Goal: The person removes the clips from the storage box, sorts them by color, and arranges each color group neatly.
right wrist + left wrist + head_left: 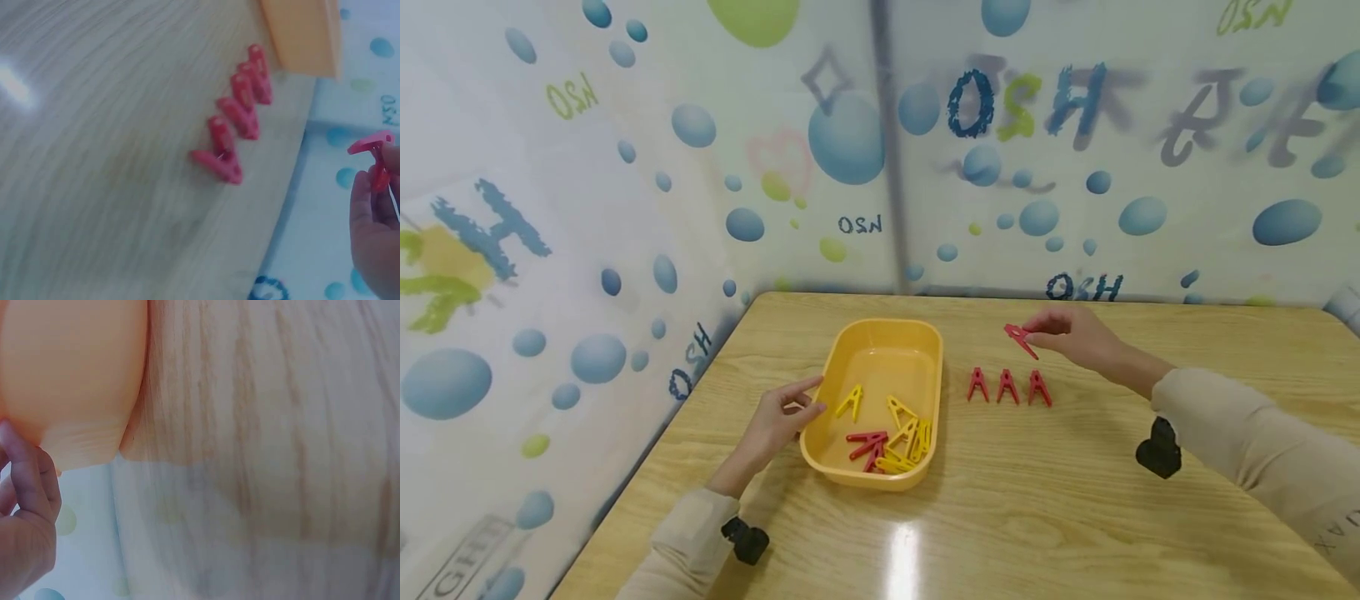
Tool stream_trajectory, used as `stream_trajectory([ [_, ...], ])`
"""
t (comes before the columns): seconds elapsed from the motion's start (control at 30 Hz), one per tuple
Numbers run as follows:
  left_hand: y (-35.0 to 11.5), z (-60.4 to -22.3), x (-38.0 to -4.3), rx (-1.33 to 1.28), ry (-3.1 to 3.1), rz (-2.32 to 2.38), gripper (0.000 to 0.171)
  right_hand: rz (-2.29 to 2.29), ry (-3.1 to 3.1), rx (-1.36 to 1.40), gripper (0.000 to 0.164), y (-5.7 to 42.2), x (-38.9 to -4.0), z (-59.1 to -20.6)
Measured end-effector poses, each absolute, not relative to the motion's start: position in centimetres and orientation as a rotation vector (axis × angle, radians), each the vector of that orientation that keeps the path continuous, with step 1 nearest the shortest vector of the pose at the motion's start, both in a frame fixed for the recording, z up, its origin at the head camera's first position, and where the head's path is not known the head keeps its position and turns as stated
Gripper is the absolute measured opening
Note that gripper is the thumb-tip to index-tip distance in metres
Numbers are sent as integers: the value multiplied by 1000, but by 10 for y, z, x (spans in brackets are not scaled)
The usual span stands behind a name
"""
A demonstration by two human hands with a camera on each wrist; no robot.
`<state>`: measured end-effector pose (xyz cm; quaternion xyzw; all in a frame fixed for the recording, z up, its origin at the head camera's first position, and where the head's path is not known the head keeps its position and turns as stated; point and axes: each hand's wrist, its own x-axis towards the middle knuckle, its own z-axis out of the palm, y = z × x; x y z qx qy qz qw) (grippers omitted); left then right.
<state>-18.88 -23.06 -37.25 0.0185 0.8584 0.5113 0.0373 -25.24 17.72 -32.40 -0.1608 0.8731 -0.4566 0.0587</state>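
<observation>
- One right hand [1075, 333] pinches one red plastic clothes clip [1019, 338] with finger and thumb. This clip is past the row of clips, on the side of the counter's far edge.
- Three red plastic clips in a row [1006, 379] are on the brown wooden counter [1075, 500], just right of the tray. They sit side by side and apart, each like a letter A, with legs toward the near edge.
- One orange-yellow plastic tray [895, 362] with round corners sits near the counter's left edge.
- One left hand [781, 419] holds the tray by its left rim.
- Two red clips in the tray [872, 436] lie near its near edge.
- One yellow plastic clip [855, 393] lies alone by the tray's left side.
- At least four more yellow clips [907, 433] are piled by the tray's near right corner. They overlap, so I cannot tell just how many.
- Two black wrist cameras [747, 542] are there, one on each beige sleeve [1225, 425].
</observation>
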Motion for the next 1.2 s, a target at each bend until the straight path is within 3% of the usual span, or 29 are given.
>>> stream_trajectory([
  [0.33, -231, -372, -188, 75, 2619, 1590, 46, -1371, 2667, -345, 33, 216, -241, -358],
  [0.73, -231, -373, -188, 55, 2638, 1575, 45, -1298, 2734, -168, 32, 225, -238, -397],
  [1.2, -230, -372, -188, 41, 2647, 1568, 45, -1233, 2716, -105, 33, 224, -239, -403],
])
